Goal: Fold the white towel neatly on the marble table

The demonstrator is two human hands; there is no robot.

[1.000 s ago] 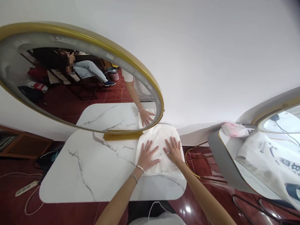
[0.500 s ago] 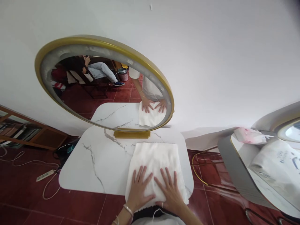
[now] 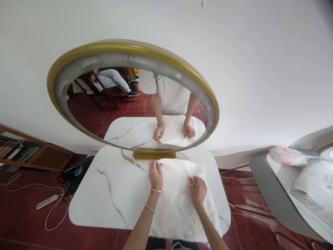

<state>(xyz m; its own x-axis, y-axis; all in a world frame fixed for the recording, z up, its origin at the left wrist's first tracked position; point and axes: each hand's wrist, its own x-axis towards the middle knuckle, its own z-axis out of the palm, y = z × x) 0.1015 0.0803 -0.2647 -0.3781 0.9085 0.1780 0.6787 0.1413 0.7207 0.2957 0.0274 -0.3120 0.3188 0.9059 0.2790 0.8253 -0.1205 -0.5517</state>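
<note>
A white towel (image 3: 179, 205) lies spread on a white marble-look table (image 3: 109, 187), its near edge hanging over the front. My left hand (image 3: 155, 174) is closed on the towel's far left corner, close to the mirror's base. My right hand (image 3: 198, 189) pinches the towel's far right part, which is lifted and rumpled there. Both wrists reach forward over the cloth; the left one wears bracelets.
A round gold-framed mirror (image 3: 135, 52) stands at the table's far edge and reflects me and a seated person behind. A power strip (image 3: 47, 202) and cables lie on the red floor at left. Another table (image 3: 293, 194) with bags stands at right.
My hands went from lying flat on the towel's near part to gripping its far edge, left at the corner, right further right. The towel now hangs over the table's front edge.
</note>
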